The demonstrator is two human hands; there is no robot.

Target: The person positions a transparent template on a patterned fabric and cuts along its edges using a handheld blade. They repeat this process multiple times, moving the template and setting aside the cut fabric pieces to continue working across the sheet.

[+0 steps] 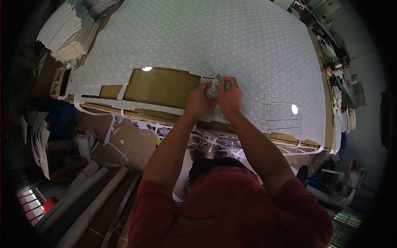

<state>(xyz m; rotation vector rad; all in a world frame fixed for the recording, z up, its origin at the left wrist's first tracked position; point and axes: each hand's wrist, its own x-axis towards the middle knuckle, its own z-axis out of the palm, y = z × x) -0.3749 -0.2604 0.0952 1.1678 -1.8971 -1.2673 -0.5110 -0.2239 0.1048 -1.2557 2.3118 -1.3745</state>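
Note:
A pale grey-blue patterned fabric [165,37] is spread over the large table. My right hand [230,95] is closed on scissors [227,85]; a dark ring of the handle shows by the fingers, and a thin dark blade points left over the fabric's edge. My left hand [198,101] is just to the left, its fingers curled on the fabric beside the blade. Left of both hands, a section has been cut away and the brown tabletop [161,89] shows through. Thin lines mark a rectangle on the fabric [284,120] at the right.
Stacked white sheets [62,31] stand at the far left. White offcut strips [153,126] hang along the table's front edge. Long rolls [91,211] lean at the lower left. A cluttered shelf [343,74] runs along the right wall.

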